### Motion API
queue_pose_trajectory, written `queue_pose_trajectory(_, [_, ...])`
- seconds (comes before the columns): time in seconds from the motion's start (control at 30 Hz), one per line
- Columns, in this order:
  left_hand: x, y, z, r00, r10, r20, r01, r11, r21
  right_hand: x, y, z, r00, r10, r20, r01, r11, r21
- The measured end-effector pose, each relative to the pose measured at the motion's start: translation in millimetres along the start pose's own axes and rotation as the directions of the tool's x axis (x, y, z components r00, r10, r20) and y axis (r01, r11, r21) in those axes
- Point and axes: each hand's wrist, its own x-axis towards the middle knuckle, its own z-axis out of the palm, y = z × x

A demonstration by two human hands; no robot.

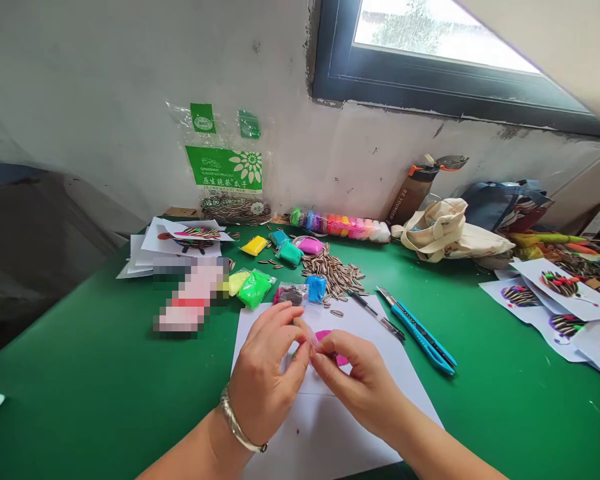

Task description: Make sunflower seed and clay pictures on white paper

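My left hand (275, 363), with a silver bangle at the wrist, is closed in a pinch over a white sheet of paper (350, 427). My right hand (355, 377) pinches at the same spot, its fingertips meeting the left ones. Between them shows a small see-through plastic wrapper (308, 331); its contents are hidden by my fingers. Under the hands, a flat magenta clay shape (341, 359) lies on the paper, partly covered. Just beyond are a dark clay packet (291, 294), a blue clay packet (316, 289) and a green clay packet (255, 288).
Sunflower seeds (333, 270) lie heaped behind the paper. A pen (377, 315) and a blue utility knife (420, 333) lie at the right. Cards with seed pictures (555, 300) sit far right, more cards (180, 240) at left. A seed bag (227, 173) leans on the wall.
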Motion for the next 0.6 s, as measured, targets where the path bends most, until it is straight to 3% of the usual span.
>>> queue_pose_trajectory(0.17, [0.5,5.2,-0.7,0.996,-0.081,0.048,0.085,0.992,-0.090,3.0,10.0,-1.7,0.989,-0.003,-0.149,-0.025,0.982,-0.188])
queue_pose_trajectory(0.27, [0.8,6.9,-0.5,0.992,-0.098,0.083,0.111,0.980,-0.163,4.9,14.0,-3.4,0.977,-0.030,-0.212,-0.011,0.982,-0.189])
queue_pose_trajectory(0.33, [0.1,5.5,-0.1,0.991,-0.096,0.095,0.112,0.977,-0.182,4.7,14.5,-2.8,0.977,-0.045,-0.209,0.029,0.996,-0.082])
queue_pose_trajectory(0.4, [-1.4,1.7,0.6,0.991,-0.092,0.094,0.107,0.981,-0.163,3.9,13.0,-1.7,0.987,0.036,-0.154,-0.017,0.992,0.125])
queue_pose_trajectory(0.5, [-4.0,-6.6,2.6,0.992,-0.037,0.123,0.044,0.998,-0.055,4.3,8.7,-2.2,0.978,0.208,-0.026,-0.175,0.876,0.449])
queue_pose_trajectory(0.6, [-4.1,-13.1,4.6,0.984,0.025,0.176,-0.028,0.999,0.015,6.5,6.1,-5.6,0.962,0.269,0.036,-0.232,0.749,0.621])
